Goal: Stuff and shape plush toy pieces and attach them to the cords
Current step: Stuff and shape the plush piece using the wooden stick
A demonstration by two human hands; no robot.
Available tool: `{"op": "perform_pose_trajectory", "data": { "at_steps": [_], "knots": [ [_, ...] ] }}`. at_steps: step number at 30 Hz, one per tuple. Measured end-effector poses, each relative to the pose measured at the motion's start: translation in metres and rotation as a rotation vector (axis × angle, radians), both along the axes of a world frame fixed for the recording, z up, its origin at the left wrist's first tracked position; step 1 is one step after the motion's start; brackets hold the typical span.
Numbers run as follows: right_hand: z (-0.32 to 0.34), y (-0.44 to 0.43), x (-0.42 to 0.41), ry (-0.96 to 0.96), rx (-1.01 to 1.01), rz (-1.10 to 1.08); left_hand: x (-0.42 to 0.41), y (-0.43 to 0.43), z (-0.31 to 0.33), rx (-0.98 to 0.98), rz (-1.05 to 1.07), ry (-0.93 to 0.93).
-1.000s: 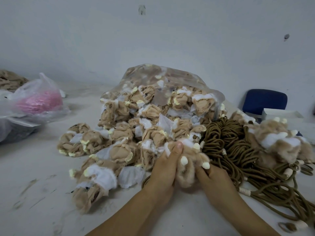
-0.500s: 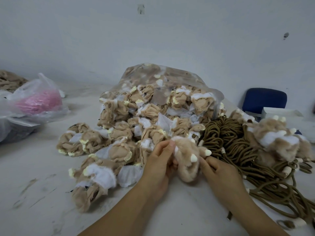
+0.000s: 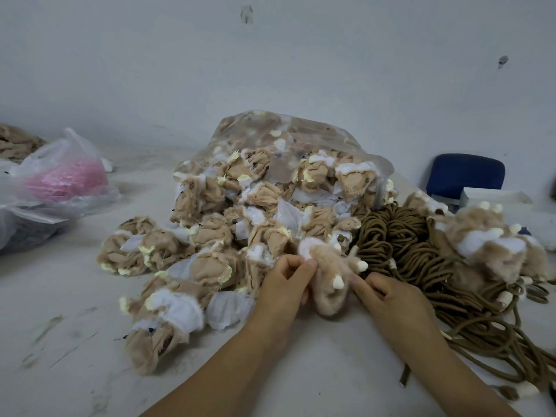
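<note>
Plush piece point(image 3: 328, 275) stands on the tabletop point(image 3: 75, 341), just beside the cords point(image 3: 400, 245). Left hand point(image 3: 282, 284) has shifted to pinching its white rim; right hand point(image 3: 388, 299) pinches its side. Shaping underway; attachment probably still ahead.

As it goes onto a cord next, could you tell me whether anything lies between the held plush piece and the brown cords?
Nothing visible does: the plush piece, held by the left hand and right hand, sits directly beside the brown cord pile.

You see fuzzy tan plush pieces point(image 3: 210, 266), matt brown woven cords point(image 3: 400, 245), a glossy clear plastic bag point(image 3: 316, 139), and a scuffed matt desk point(image 3: 60, 341).
</note>
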State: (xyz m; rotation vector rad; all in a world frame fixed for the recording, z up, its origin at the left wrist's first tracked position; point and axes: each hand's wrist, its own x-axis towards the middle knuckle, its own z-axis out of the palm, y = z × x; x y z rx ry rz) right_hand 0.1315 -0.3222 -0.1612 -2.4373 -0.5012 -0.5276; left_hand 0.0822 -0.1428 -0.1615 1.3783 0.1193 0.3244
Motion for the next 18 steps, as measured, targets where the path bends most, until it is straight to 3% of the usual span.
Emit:
{"op": "perform_pose_trajectory", "data": {
  "at_steps": [8,18],
  "knots": [
    [0.0036,-0.0013,-0.0003,0.008,-0.065,-0.029,-0.0048,-0.0013,0.0078,-0.132,-0.059,0.027],
    [0.0101,-0.0072,0.0017,0.086,0.022,0.069,-0.0003,0.0046,0.0022,-0.002,-0.044,-0.009]
  ]
}}
